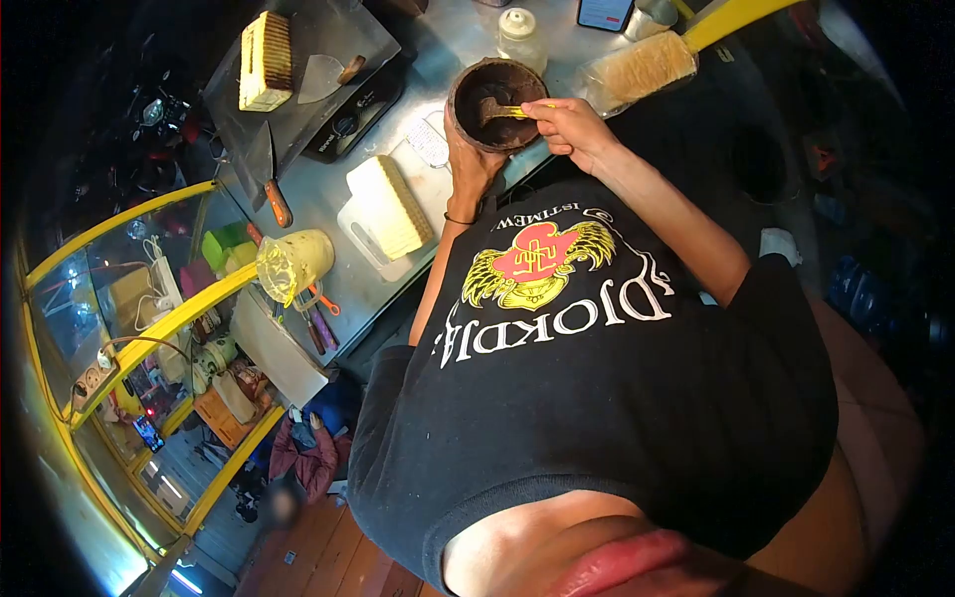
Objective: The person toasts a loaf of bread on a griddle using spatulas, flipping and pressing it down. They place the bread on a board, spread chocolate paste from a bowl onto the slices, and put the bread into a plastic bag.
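Note:
My left hand (pixel 473 164) grips the side of a round dark-brown bowl (pixel 465 124), fingers wrapped around its wall and partly hidden behind it. The inside of the bowl is coated in something brown. In my right hand (pixel 572 129) is a small yellow-handled tool (pixel 516 111), pinched by the handle. Its wide head, smeared brown, reaches into the bowl; whether it is a brush or a spatula I cannot tell. Below and left of the bowl, a pale block of bread (pixel 388 204) lies on a white cutting board (pixel 356 231).
On the griddle (pixel 224 114) are a striped bread block (pixel 266 62) and a scraper (pixel 320 78). A wooden-handled spatula (pixel 275 189) lies beside it, near a jug of yellow spread (pixel 298 261). Bagged bread (pixel 647 70), a glass jar (pixel 519 38) and a phone (pixel 604 13) are at the top.

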Motion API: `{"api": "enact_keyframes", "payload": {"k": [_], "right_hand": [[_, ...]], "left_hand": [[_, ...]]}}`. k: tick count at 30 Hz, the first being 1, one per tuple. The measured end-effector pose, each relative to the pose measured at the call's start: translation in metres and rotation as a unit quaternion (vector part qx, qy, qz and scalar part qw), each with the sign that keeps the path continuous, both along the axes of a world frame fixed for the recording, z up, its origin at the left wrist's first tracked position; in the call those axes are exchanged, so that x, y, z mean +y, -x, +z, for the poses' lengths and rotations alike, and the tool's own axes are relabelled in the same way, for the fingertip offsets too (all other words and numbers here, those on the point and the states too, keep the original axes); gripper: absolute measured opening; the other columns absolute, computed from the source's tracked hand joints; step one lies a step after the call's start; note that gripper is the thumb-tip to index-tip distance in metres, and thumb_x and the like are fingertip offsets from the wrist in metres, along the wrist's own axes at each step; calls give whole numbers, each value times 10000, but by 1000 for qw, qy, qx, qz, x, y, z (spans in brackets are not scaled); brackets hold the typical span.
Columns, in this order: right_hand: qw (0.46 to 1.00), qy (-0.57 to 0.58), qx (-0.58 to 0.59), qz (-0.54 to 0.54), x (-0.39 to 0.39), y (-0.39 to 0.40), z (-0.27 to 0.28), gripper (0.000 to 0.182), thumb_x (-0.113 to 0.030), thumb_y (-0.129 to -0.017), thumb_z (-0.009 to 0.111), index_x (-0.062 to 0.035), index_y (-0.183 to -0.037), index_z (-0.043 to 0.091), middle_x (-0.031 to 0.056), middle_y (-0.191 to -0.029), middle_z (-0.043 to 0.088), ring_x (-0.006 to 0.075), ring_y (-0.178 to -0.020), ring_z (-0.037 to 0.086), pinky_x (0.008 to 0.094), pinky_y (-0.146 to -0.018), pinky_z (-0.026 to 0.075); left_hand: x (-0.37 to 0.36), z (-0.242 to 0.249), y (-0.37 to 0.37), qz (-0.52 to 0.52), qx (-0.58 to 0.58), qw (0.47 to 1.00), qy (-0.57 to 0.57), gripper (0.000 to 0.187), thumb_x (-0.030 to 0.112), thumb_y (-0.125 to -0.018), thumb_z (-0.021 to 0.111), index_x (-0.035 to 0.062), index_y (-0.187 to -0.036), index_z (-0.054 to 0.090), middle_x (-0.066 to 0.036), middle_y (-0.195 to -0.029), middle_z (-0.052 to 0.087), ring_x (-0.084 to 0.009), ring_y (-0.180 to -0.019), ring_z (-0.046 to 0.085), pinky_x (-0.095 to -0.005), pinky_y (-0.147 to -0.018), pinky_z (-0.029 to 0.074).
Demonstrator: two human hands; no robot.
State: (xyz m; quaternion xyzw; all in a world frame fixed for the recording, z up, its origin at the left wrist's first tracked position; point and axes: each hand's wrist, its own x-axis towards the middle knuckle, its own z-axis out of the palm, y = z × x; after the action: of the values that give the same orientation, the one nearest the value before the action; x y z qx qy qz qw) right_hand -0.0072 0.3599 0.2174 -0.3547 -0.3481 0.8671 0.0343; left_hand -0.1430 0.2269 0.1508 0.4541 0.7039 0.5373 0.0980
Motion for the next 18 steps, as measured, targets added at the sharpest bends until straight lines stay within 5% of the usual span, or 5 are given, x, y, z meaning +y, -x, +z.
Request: {"api": "enact_keyframes", "payload": {"k": [9,13,15,16,18], "right_hand": [[996,82,1,-36,8,-28,-2,142,-215,-950,620,-88,-946,557,-89,-605,348,8,-448,261,189,-378,211],[989,-134,-47,30,26,-40,18,206,-243,-920,649,-41,-887,674,-53,-600,450,18,-492,391,207,-422,267],[887,-458,-30,42,31,-41,17,257,-258,-905,650,-7,-881,699,43,-629,584,114,-525,518,286,-492,390],[837,-543,-23,60,34,-39,18,262,-263,-885,649,-6,-890,696,143,-708,658,264,-620,625,375,-608,466],[821,-561,-34,101,34,-35,21,254,-265,-878,648,-18,-894,701,169,-737,661,308,-660,635,391,-626,472]], "left_hand": [[-6,2,-7,-9,0,1000,5,984,181,-627,891,14,-1392,294,-148,-1323,467,-261,-1201,508,-369,-1018,417],[-4,2,-12,-6,-12,1000,-8,963,170,-638,887,24,-1391,305,-140,-1338,467,-255,-1213,505,-367,-1029,415],[-5,-4,-12,7,-30,999,-16,948,164,-645,884,27,-1390,314,-136,-1340,473,-250,-1215,507,-366,-1034,415],[-3,-7,-9,-3,-54,998,-21,930,156,-655,879,27,-1389,323,-131,-1338,481,-244,-1212,512,-364,-1033,419],[-3,-4,-11,8,-53,998,-32,879,133,-681,861,29,-1386,347,-123,-1319,511,-228,-1193,531,-356,-1022,434]]}}
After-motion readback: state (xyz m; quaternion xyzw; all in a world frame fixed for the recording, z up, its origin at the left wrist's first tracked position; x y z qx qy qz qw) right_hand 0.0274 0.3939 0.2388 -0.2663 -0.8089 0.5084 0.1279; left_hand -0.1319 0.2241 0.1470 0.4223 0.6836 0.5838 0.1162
